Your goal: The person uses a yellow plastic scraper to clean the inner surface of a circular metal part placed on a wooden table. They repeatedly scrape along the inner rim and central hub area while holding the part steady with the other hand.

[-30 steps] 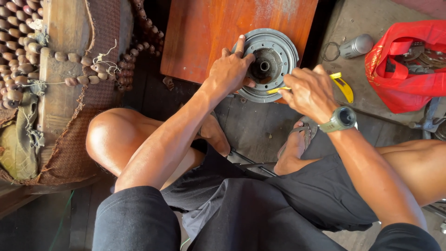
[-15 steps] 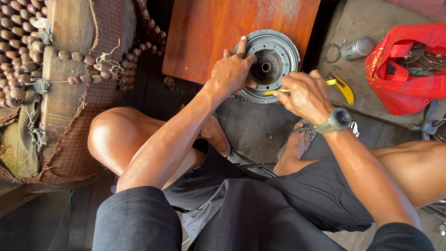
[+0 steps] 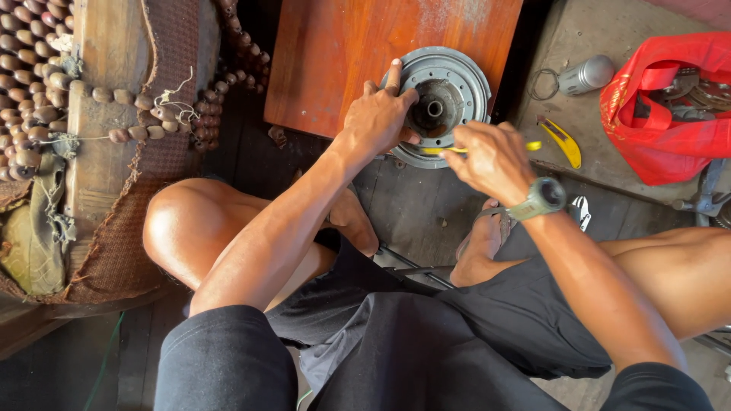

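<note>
A round grey metal disc (image 3: 457,84) with a dark hub lies half on a reddish wooden board (image 3: 343,53), half on the dark floor. My left hand (image 3: 377,118) rests on its left rim, fingers spread over the edge. My right hand (image 3: 491,156) sits at the disc's lower right rim and grips a thin yellow-handled tool (image 3: 445,150), whose tip points left along the lower rim. A grey watch (image 3: 542,198) is on my right wrist.
A yellow utility knife (image 3: 563,141) lies on the concrete to the right. Beyond it lie a small metal canister (image 3: 585,74) and a red bag (image 3: 662,106) of metal parts. Strings of brown beads (image 3: 46,91) hang over a wooden post at left.
My right hand has moved left and up toward the disc, bringing the yellow tool's tip along the lower rim. My left hand stays on the disc.
</note>
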